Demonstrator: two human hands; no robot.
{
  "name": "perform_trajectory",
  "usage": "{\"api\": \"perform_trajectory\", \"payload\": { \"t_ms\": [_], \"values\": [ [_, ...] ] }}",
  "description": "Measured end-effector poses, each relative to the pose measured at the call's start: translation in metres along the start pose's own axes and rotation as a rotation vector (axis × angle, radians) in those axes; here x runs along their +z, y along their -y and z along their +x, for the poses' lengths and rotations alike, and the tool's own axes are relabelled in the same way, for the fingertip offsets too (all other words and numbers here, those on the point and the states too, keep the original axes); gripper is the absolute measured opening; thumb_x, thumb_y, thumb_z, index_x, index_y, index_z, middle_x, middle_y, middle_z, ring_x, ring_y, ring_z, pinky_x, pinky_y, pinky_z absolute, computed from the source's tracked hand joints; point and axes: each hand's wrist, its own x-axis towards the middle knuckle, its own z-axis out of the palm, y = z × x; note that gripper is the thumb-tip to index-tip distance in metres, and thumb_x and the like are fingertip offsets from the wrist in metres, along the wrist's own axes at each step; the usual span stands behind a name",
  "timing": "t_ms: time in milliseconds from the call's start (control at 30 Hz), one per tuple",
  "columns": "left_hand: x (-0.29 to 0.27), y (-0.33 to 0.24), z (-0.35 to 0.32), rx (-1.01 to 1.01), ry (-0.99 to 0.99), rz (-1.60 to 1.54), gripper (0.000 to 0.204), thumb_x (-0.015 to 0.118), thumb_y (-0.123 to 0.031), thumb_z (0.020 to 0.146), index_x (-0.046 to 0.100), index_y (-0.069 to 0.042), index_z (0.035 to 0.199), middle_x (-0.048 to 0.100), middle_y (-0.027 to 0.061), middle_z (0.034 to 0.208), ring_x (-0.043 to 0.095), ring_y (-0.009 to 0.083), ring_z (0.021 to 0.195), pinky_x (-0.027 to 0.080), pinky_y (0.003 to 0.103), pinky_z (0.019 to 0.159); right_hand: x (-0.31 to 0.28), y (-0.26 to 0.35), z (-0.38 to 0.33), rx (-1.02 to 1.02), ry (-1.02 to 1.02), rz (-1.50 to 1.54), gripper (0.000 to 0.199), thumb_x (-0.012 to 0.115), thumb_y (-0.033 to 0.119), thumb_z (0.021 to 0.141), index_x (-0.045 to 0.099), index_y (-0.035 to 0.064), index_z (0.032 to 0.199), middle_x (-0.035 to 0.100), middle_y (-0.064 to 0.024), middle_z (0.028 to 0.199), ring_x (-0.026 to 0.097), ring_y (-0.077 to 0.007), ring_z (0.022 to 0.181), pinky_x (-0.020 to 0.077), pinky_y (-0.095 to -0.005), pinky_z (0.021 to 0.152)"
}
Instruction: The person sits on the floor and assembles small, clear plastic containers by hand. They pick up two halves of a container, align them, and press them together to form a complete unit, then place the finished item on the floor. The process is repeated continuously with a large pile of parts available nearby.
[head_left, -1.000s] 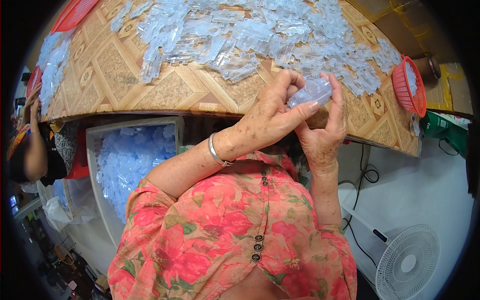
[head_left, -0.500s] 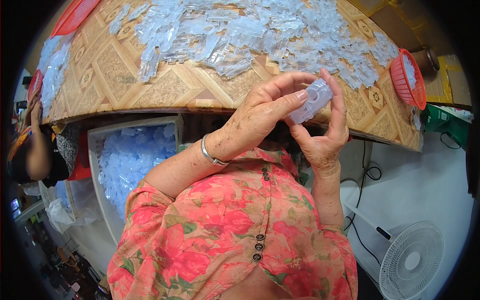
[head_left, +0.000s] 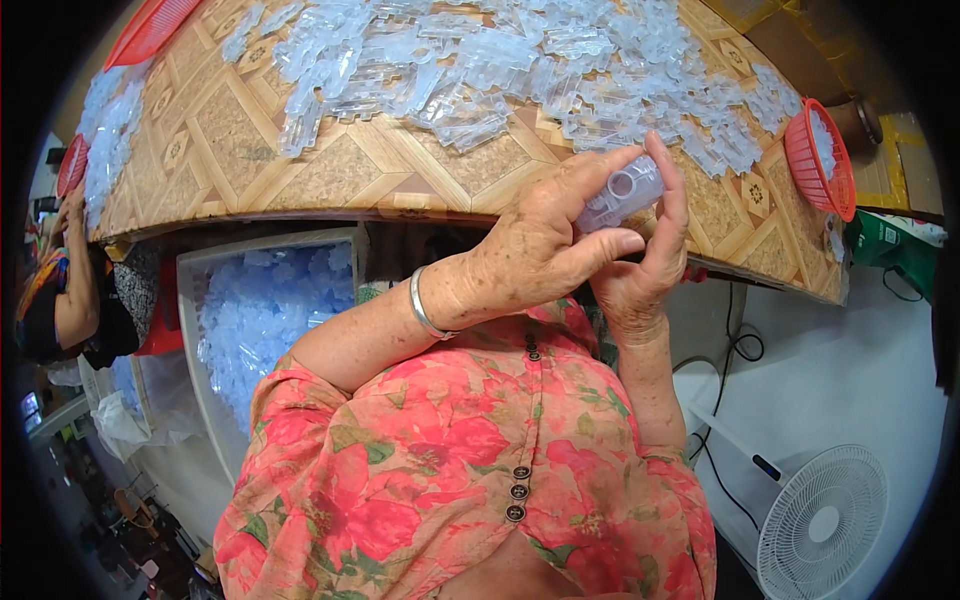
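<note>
At the desk's far left corner I see a red slotted plastic basket (head_left: 150,32). Beneath the near edge, toward the left, a white-walled crate (head_left: 190,330) holds a heap of pale-blue plastic pieces (head_left: 265,320). Across the wood-patterned desk (head_left: 230,150), flat clear plastic pieces (head_left: 480,60) spread along the far side.

I have the left hand (head_left: 545,220), with a silver bangle (head_left: 422,305) at its wrist, pinching a clear bluish plastic piece with a round opening (head_left: 622,192), its thumb stretched below. The piece is up near the desk's front edge, right of the middle. The right hand (head_left: 640,275) lays its raised forefinger against the piece's right end; its thumb is hidden, so I cannot tell whether it pinches.

By the right edge stands a red plastic basket with clear pieces inside (head_left: 810,165).
</note>
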Motion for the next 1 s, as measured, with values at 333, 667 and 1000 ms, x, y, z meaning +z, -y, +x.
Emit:
{"api": "perform_trajectory", "payload": {
  "t_ms": [333, 667, 1000],
  "values": [
    [-0.016, 0.000, 0.001, 0.021, -0.012, 0.187, 0.045, 0.063, -0.006, 0.092, 0.053, -0.005, 0.135, 0.063, 0.0163, 0.119, 0.063, 0.0320, 0.106, 0.049, 0.037, 0.094, -0.011, 0.012, 0.003, 0.052, 0.121, 0.000, 0.071, 0.081, 0.009, 0.076, 0.050, 0.0002, 0.139, 0.057, -0.0178, 0.139, 0.057, -0.0336, 0.124, 0.0445, -0.0412, 0.105],
    [-0.045, 0.017, 0.004, 0.092, 0.116, 0.439, 0.042, 0.073, -0.003, 0.078, 0.062, -0.007, 0.119, 0.063, 0.0132, 0.105, 0.062, 0.0355, 0.097, 0.050, 0.041, 0.083, -0.010, -0.004, 0.007, 0.200, 0.191, 0.099, 0.033, 0.074, 0.006, 0.085, 0.066, 0.0006, 0.117, 0.067, -0.0128, 0.115, 0.065, -0.0261, 0.107, 0.0512, -0.0352, 0.091],
    [-0.029, 0.036, 0.001, 0.159, -0.049, 0.535, 0.034, 0.073, -0.003, 0.077, 0.063, -0.005, 0.109, 0.056, 0.0148, 0.097, 0.057, 0.0357, 0.091, 0.047, 0.043, 0.079, 0.000, -0.007, 0.012, 0.158, 0.233, -0.092, 0.030, 0.072, 0.005, 0.084, 0.064, 0.0028, 0.113, 0.065, -0.0115, 0.103, 0.065, -0.0261, 0.088, 0.0515, -0.0357, 0.078]
  ]
}}
